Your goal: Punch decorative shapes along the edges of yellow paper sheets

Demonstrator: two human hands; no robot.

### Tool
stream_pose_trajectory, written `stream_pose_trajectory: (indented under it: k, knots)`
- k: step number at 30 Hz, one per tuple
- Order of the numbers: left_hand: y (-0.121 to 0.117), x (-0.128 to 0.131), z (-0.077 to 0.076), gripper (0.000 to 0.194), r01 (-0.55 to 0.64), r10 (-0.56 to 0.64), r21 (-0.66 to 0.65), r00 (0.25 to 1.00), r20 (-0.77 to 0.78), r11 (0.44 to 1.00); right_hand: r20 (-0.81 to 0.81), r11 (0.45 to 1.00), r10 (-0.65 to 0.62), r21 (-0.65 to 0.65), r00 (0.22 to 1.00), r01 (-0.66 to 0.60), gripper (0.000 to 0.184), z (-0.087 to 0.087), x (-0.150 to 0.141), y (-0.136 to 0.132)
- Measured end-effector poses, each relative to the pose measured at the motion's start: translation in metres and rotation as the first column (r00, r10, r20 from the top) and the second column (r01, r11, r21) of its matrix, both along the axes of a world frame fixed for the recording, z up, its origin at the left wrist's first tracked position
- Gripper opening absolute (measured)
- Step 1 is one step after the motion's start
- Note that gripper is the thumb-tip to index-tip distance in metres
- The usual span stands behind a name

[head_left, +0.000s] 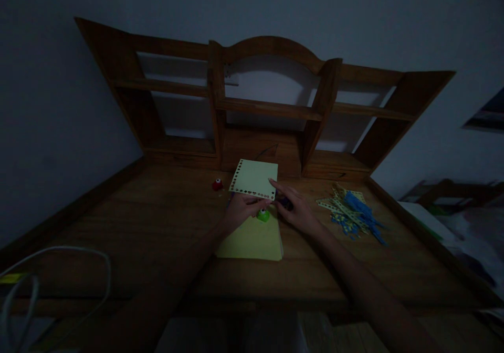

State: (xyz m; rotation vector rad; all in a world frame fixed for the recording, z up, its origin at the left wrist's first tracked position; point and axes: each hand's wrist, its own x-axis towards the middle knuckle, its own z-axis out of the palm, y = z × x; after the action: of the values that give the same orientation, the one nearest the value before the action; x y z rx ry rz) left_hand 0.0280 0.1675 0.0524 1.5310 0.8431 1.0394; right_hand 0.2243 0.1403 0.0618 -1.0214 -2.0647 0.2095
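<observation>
A pale yellow-green sheet of paper (256, 177), with rows of punched holes along its left and lower edges, is held up over the desk. My left hand (242, 210) is closed on its lower edge, fingers and thumb pinching it. My right hand (294, 208) is curled round a dark paper punch (284, 202) at the sheet's lower right corner, one finger stretched over the paper. Just below lies a green punch (263, 215) with an eye-like top, resting on a stack of yellow paper (252, 242). A similar red punch (217, 184) stands to the left.
Cut blue strips (360, 206) and punched yellow strips (334, 206) lie heaped on the right of the wooden desk (173, 211). A wooden shelf unit (271, 112) rises at the back. A white cable (79, 248) loops at the lower left.
</observation>
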Motion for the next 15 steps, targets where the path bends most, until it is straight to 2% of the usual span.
stream_pose_trajectory:
  k: [15]
  knots:
    - [0.0021,0.0021,-0.0013,0.03,0.029,-0.021,-0.055,0.991,0.13,0.998,0.089,0.995,-0.035,0.093,0.995,0.027,0.063,0.0105,-0.0024,-0.0058]
